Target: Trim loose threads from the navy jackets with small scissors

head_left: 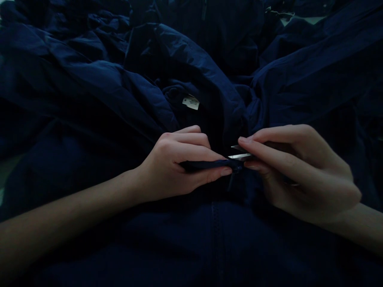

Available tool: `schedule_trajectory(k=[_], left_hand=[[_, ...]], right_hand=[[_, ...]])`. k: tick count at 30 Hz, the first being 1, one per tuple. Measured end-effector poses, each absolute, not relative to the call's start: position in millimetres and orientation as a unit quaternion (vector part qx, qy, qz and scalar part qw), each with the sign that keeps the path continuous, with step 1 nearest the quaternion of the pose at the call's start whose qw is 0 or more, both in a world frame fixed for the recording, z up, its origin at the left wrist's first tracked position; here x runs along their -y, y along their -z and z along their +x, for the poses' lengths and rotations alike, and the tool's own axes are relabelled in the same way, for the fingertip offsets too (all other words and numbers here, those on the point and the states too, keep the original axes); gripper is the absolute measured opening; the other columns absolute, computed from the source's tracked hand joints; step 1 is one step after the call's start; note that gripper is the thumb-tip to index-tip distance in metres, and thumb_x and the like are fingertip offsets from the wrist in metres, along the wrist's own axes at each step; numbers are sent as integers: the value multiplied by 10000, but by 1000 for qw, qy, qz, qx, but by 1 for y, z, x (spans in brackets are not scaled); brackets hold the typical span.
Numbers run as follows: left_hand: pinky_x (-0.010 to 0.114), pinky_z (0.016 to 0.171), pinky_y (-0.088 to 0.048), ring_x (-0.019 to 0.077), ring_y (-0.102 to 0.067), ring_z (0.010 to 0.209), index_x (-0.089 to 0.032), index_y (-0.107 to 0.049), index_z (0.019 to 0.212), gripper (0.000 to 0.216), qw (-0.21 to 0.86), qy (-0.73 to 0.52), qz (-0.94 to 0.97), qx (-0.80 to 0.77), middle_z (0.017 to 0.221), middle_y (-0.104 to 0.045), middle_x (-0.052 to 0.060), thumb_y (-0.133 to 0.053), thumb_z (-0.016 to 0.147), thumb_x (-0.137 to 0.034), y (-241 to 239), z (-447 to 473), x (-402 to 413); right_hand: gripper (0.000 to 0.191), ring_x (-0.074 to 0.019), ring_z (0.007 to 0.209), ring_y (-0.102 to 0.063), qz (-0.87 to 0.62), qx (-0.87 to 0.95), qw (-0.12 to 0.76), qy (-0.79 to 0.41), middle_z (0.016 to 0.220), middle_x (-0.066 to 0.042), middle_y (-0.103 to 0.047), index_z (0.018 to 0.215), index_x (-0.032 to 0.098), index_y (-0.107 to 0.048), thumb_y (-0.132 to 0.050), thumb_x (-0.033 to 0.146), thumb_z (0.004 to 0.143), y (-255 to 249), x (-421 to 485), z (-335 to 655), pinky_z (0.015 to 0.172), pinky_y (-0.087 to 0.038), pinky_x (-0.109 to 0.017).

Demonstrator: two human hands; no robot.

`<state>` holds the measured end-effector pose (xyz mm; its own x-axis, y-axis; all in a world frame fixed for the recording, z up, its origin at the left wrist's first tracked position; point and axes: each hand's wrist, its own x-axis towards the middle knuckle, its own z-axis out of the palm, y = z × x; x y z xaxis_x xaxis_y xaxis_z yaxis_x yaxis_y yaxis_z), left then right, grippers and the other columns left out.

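Observation:
A dark navy garment (191, 239) lies spread before me in dim light. My left hand (179, 163) pinches a folded edge of the navy fabric (209, 164) between thumb and fingers. My right hand (296, 171) is closed round small metal thread snips (241, 153). The blades point left and meet the fabric edge just past my left thumb tip. A thin dark thread seems to hang below that spot. A white label (190, 102) shows inside the garment above my hands.
More navy garments (74, 71) are heaped to the left, at the back and on the right (314, 79). A seam or zipper line (216, 235) runs down the cloth below my hands. A pale strip of surface (4, 171) shows at the left edge.

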<state>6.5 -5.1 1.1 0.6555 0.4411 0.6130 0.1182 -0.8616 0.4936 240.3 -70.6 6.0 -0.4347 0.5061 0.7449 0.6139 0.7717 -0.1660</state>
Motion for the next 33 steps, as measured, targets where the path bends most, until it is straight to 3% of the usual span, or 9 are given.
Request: schedule_trajectory(k=[7,11,13,18,24,28,30,33], left_hand=[[261,654,-511,110,-594,646,-158,-769,859,52,208,-380,885,-173,740,-722,12,-791,895,-189,-3,8,6],[261,667,-523,112,-608,645,-168,-788,892,46,208,-368,896,-135,754,-746,9,-827,868,-165,-3,8,6],[258,656,-525,118,-618,653,-174,-796,914,54,209,-369,896,-135,752,-748,11,-828,871,-170,-3,7,6],[275,643,-543,149,-649,696,-200,-799,945,70,188,-381,894,-145,797,-771,28,-825,881,-209,-2,6,7],[295,637,-568,157,-660,695,-253,-799,973,84,154,-406,888,-147,804,-778,20,-810,899,-216,-4,4,9],[283,637,-566,146,-659,693,-227,-794,973,76,147,-406,891,-145,792,-771,25,-805,901,-204,-4,4,10],[272,639,-557,141,-654,696,-197,-791,968,77,148,-401,892,-145,781,-759,32,-807,894,-184,-3,5,10],[253,636,-543,129,-642,693,-181,-787,956,60,158,-390,895,-150,779,-748,27,-796,897,-183,-2,7,10]], right_hand=[[295,-185,995,-706,-346,837,418,72,1091,-159,-723,1221,40,-740,-658,32,937,-5,69,239,822,-639,-276],[451,-162,821,-691,-417,757,501,44,1082,-77,-729,1316,266,-731,-577,23,969,-5,65,240,664,-592,-298],[466,-175,815,-689,-423,742,519,27,1094,-63,-723,1327,320,-727,-581,52,975,-5,63,242,667,-586,-324],[361,-203,912,-691,-342,822,454,9,1136,-111,-719,1287,163,-729,-649,113,938,-7,63,247,721,-608,-333],[346,-216,914,-678,-321,853,411,-40,1134,-139,-691,1297,150,-669,-587,153,961,-11,66,247,670,-614,-329],[333,-166,825,-648,-300,857,414,-68,1026,-114,-669,1221,115,-654,-746,244,928,-11,66,245,605,-591,-269],[325,-125,767,-629,-284,858,425,-59,949,-83,-667,1142,89,-663,-818,214,885,-11,66,243,591,-574,-230],[199,-103,752,-639,-277,867,412,-34,927,-76,-685,1075,79,-694,-781,101,897,-12,68,241,567,-543,-204]])
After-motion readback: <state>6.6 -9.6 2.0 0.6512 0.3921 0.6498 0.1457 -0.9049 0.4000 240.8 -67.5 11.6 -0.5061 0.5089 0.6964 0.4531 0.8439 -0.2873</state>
